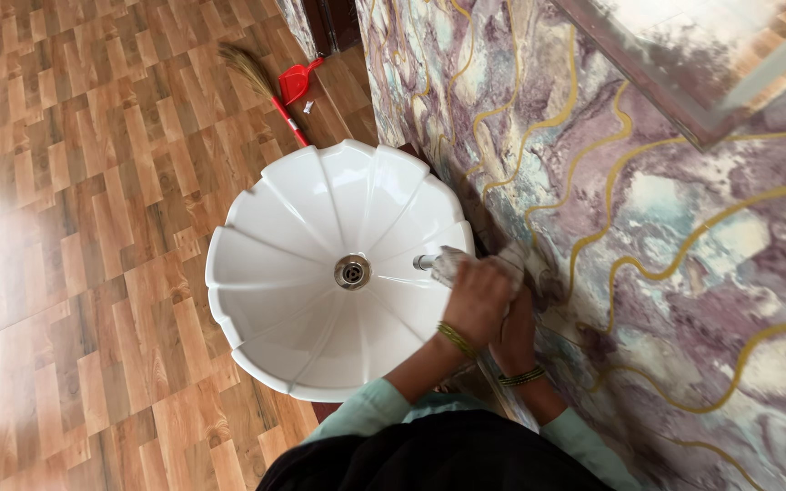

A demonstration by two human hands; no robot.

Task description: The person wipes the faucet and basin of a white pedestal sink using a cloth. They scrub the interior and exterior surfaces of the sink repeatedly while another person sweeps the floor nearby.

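- Left hand (477, 298) is closing around a pale cloth (466, 264), pressing it on the tap (426, 262) at the basin (320, 227) rim.
- Right hand (515, 329) is sitting under the left, grip hidden, cannot tell.
- Marble wall (666, 255) is crowding the right side; the basin's left side is lying open.
- Broom (261, 86) and dustpan (297, 82) are lying well apart on the floor.

Both arms reach forward and slightly to the right from the bottom of the view, in pale green sleeves that end short of the wrists. The left hand (477, 298) is uppermost, knuckles up and fingers curled closed, with a thin green-gold bangle at the wrist. The right hand (517, 329) lies just beneath and beside it, largely hidden, its wrist wearing similar bangles; whether its fingers are curled cannot be told
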